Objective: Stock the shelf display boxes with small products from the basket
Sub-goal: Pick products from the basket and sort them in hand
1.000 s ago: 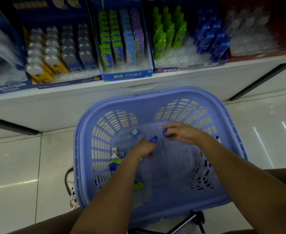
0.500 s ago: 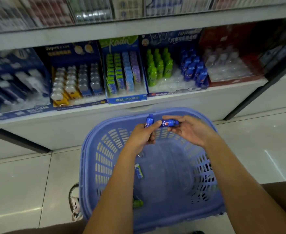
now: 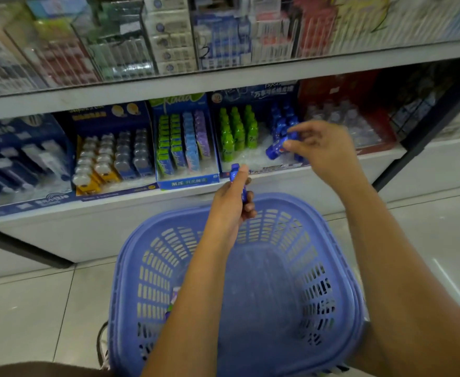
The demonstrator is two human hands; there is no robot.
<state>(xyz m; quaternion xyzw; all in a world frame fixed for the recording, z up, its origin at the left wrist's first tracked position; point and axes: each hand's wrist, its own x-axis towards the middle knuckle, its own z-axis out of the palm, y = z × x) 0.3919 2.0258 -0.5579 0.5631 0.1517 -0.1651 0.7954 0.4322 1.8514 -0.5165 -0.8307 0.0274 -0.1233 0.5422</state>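
**Both bottles are out of the basket, and your right one has reached the display box.**

0.5 s ago your hands were just above the basket (image 3: 130,268) rim. Now your right hand (image 3: 322,151) pinches 1 small blue bottle (image 3: 277,147) by one end. The bottle is tilted on its side over the right half of the display box (image 3: 250,157), just in front of the standing blue bottles (image 3: 280,121) and beside the green bottles (image 3: 237,131). Your left hand (image 3: 230,205) grips a 2nd blue bottle (image 3: 235,171) upright, near the shelf (image 3: 169,197) edge and short of the box. So I judge 1 is going in and 1 is waiting. The bottles look glossy and hard, with rounded bodies and narrow caps. The box is printed card around a clear, shiny moulded insert. The basket is slotted lilac plastic, with at least 1 packet low on its left, half hidden by your forearm.
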